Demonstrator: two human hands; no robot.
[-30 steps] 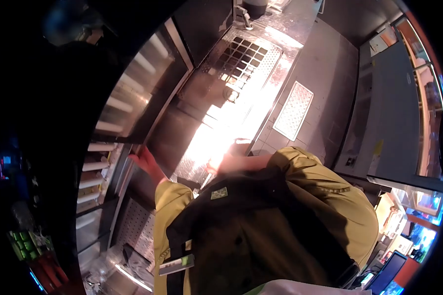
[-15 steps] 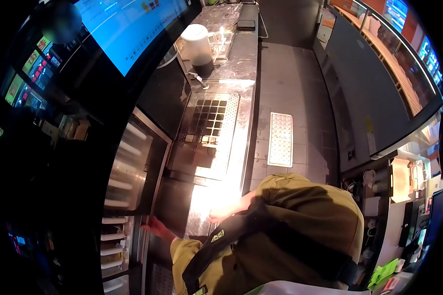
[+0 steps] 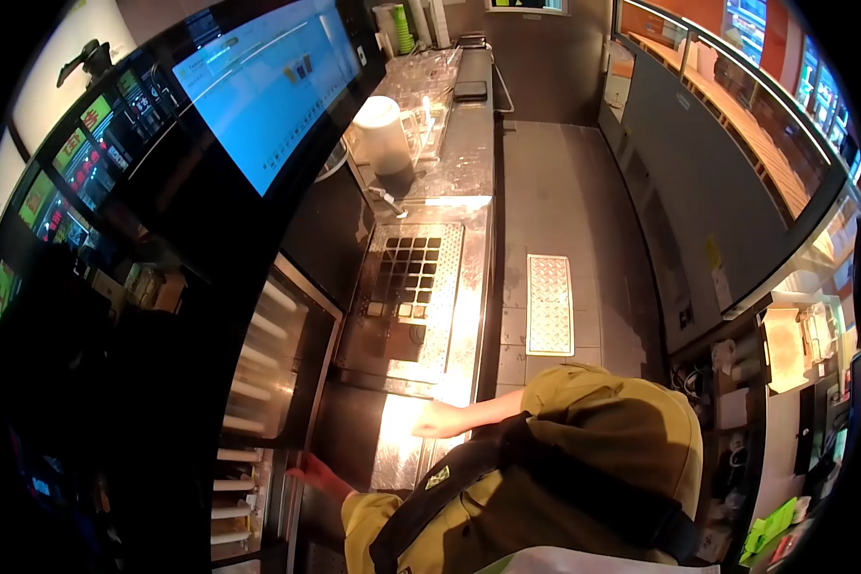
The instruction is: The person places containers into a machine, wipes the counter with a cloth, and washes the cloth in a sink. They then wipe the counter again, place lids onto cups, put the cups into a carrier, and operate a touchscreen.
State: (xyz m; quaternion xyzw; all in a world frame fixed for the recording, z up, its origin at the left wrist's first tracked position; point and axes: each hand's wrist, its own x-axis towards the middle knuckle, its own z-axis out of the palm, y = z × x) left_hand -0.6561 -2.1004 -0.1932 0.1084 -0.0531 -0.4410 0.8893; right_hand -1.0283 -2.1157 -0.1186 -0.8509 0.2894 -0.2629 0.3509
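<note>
My left hand (image 3: 320,475) reaches to the metal frame of a cabinet (image 3: 327,383) at the lower left. Its fingers are stretched out and touch the frame edge, with nothing visible in them. White shelves or trays (image 3: 234,485) fill the cabinet beside that hand. My right hand (image 3: 437,419) rests low over the steel counter (image 3: 402,450), near its front edge. Strong glare washes out its fingers, so its grip cannot be made out. Ahead of it, a perforated metal plate (image 3: 454,277) with a grid of dark square cells (image 3: 416,258) is set into the counter.
A whitish pitcher (image 3: 381,129) stands farther along the counter, beside a small tap (image 3: 392,203). A lit blue screen (image 3: 268,86) hangs at upper left. To the right lie a tiled floor with a textured metal plate (image 3: 549,306), then a dark partition (image 3: 727,182).
The camera view has tilted upward, so the scene sits lower and more of the counter's far end shows. More of my right forearm is visible. My left hand stays at the cabinet frame.
</note>
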